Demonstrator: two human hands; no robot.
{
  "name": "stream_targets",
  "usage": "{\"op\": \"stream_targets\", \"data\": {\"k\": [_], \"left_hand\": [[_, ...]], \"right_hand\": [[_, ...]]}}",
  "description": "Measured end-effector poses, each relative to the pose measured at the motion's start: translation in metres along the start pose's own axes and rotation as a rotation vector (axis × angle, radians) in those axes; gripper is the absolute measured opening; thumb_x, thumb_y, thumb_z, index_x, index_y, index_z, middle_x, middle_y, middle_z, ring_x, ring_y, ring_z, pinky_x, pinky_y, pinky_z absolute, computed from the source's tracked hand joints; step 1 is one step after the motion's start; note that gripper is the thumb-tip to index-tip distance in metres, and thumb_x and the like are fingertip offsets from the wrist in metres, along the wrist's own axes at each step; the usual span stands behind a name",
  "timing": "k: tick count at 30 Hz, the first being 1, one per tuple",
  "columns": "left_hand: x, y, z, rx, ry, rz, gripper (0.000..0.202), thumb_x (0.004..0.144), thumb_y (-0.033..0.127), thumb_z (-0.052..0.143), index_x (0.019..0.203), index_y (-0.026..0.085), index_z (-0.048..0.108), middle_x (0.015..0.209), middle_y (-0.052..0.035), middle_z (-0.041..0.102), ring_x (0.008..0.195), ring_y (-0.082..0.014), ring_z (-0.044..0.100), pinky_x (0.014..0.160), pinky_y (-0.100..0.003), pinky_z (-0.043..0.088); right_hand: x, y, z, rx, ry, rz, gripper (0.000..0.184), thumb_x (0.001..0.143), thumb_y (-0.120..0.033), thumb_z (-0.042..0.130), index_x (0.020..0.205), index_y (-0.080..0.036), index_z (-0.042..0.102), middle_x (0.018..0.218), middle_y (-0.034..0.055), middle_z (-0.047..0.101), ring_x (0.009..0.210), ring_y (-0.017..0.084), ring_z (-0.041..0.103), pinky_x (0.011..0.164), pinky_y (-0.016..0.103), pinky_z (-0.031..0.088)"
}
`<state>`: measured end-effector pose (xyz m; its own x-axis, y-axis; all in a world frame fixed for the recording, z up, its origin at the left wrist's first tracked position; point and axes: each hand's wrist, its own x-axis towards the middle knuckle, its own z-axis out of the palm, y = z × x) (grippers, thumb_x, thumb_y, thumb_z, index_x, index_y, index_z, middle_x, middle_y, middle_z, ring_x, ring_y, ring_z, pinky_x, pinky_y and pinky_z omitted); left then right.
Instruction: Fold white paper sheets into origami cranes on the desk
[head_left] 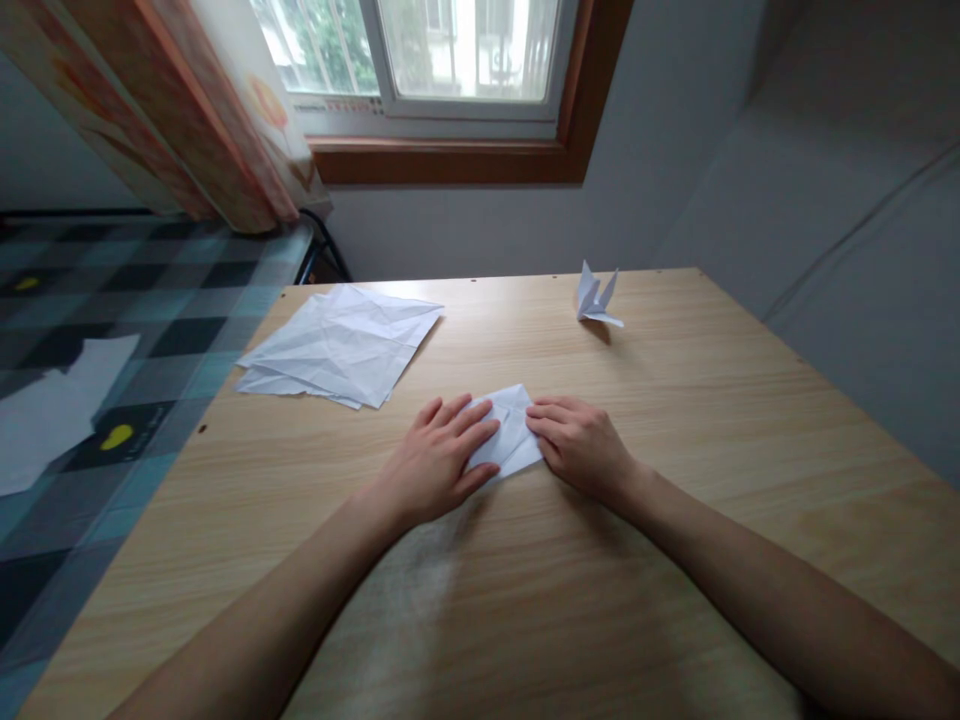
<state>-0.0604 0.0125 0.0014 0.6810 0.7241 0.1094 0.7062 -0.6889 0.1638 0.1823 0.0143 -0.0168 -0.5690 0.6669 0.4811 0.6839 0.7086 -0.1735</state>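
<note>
A small folded white paper [514, 432] lies on the wooden table, partly covered by both hands. My left hand [439, 460] rests on its left side with the fingers spread and lying flat. At the right edge of the paper, my right hand [583, 442] has its fingers bent and held together, gripping the edge. Crease lines show on the paper between the hands. Farther back to the right stands a folded paper crane [595, 298], apart from both hands.
Several creased white sheets [345, 345] lie piled at the table's back left. The wooden table [480, 620] ends at the wall under the window. To the left, more white paper [52, 415] lies on a checked cloth [187, 335].
</note>
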Motion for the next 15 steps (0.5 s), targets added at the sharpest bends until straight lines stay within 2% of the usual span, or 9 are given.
{"op": "stream_targets", "data": {"k": [3,5,7,10,12,15], "left_hand": [[0.0,-0.0006,0.0003,-0.005,0.006,0.003,0.045,0.094,0.047,0.052,0.133,0.024,0.055,0.149,-0.0093,0.049,0.139,-0.0345,0.041,0.112,-0.058,0.031],[-0.0004,-0.0009,0.0006,-0.011,0.011,0.004,0.045,0.094,0.047,0.053,0.133,0.024,0.055,0.149,-0.0093,0.049,0.139,-0.0343,0.041,0.113,-0.058,0.03],[-0.0009,-0.001,0.001,-0.02,0.019,0.003,0.047,0.093,0.048,0.053,0.134,0.024,0.055,0.149,-0.0099,0.05,0.139,-0.0342,0.041,0.113,-0.057,0.03],[-0.0016,-0.0013,0.0019,-0.036,0.039,-0.006,0.054,0.093,0.049,0.053,0.139,0.021,0.05,0.149,-0.0133,0.049,0.138,-0.0336,0.042,0.114,-0.056,0.03],[-0.0021,-0.0016,0.0029,-0.047,0.07,-0.021,0.06,0.093,0.049,0.053,0.144,0.018,0.043,0.15,-0.0168,0.045,0.136,-0.0334,0.044,0.113,-0.055,0.032],[-0.0027,-0.0019,0.0043,-0.064,0.156,-0.045,0.063,0.094,0.043,0.051,0.149,0.016,0.034,0.155,-0.0203,0.035,0.135,-0.0341,0.044,0.109,-0.053,0.037]], "right_hand": [[-0.0003,-0.0002,0.0019,0.065,0.029,0.075,0.023,0.083,-0.008,0.055,0.095,-0.017,0.072,0.109,0.0132,0.074,0.103,0.028,0.067,0.094,0.045,0.055],[0.0002,-0.0005,0.0023,0.139,0.047,0.129,0.026,0.083,-0.013,0.058,0.107,-0.017,0.069,0.117,0.0144,0.07,0.108,0.028,0.064,0.097,0.048,0.053],[0.001,0.0002,0.002,0.229,0.037,0.149,0.041,0.082,-0.017,0.062,0.123,-0.016,0.061,0.122,0.0152,0.067,0.113,0.029,0.062,0.099,0.049,0.051],[0.0014,0.0031,0.0016,0.347,0.036,0.187,0.058,0.079,-0.016,0.064,0.136,-0.017,0.05,0.114,0.0131,0.07,0.106,0.027,0.064,0.096,0.048,0.052],[0.0007,0.0055,0.0017,0.4,0.053,0.206,0.05,0.078,-0.011,0.059,0.128,-0.018,0.056,0.106,0.0104,0.071,0.098,0.025,0.066,0.092,0.045,0.053],[-0.0007,0.0073,0.0013,0.466,0.032,0.128,0.03,0.074,-0.002,0.052,0.093,-0.02,0.066,0.097,0.0079,0.07,0.099,0.024,0.066,0.09,0.041,0.053]]}}
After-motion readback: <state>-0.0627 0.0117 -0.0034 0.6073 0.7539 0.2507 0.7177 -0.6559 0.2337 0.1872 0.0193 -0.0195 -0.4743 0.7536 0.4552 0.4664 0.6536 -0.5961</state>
